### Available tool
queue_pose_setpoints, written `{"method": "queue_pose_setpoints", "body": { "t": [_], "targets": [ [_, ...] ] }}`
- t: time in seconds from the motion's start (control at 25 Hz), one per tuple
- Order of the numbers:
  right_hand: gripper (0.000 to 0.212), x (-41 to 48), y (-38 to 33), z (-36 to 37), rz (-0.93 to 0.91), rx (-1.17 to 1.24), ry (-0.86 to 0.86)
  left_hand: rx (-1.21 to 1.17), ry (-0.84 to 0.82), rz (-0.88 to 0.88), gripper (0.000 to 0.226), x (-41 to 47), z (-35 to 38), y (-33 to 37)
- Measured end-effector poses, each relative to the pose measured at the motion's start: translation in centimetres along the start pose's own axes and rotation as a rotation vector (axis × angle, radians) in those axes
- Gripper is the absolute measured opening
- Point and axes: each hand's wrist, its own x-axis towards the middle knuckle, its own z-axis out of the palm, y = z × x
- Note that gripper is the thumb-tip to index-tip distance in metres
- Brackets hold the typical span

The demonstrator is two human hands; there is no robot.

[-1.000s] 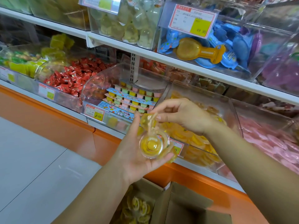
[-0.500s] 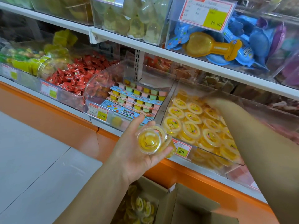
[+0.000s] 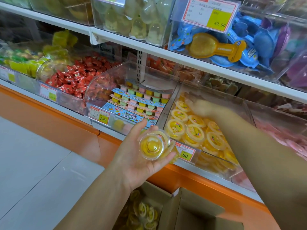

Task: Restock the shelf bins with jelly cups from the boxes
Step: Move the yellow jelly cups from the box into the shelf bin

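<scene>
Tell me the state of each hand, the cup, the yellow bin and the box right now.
Left hand, palm up, holding the jelly cup.
Jelly cup, in the palm, not yet in the bin.
Right hand, inside the bin over the cups, blurred, grip unclear.
Bin, open-topped, partly filled with yellow cups.
Box, flaps open, yellow cups inside.

Bin (image 3: 216, 92) opens upward beneath upper shelf (image 3: 182, 59), crowded with jelly cups (image 3: 194, 132).

Left hand (image 3: 132, 156) holds jelly cups (image 3: 153, 145) near shelf bin (image 3: 168, 110)

jelly cups (image 3: 153, 146): yellow, base toward camera | bin (image 3: 168, 107): part-filled | box (image 3: 157, 190): open
</scene>
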Motion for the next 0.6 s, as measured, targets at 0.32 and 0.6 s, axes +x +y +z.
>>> {"method": "queue_pose_setpoints", "body": {
  "t": [0.32, 0.6],
  "targets": [
    [0.054, -2.6, -1.3, -0.1, -0.029, 0.037, -0.037, 0.008, 0.014, 0.005, 0.037, 0.1, 0.2, -0.3],
    [0.04, -7.3, -2.2, -3.6, 0.029, 0.26, 0.243, -0.023, -0.041, -0.041, 0.027, 0.2, 0.3, -0.6]
  ]
}}
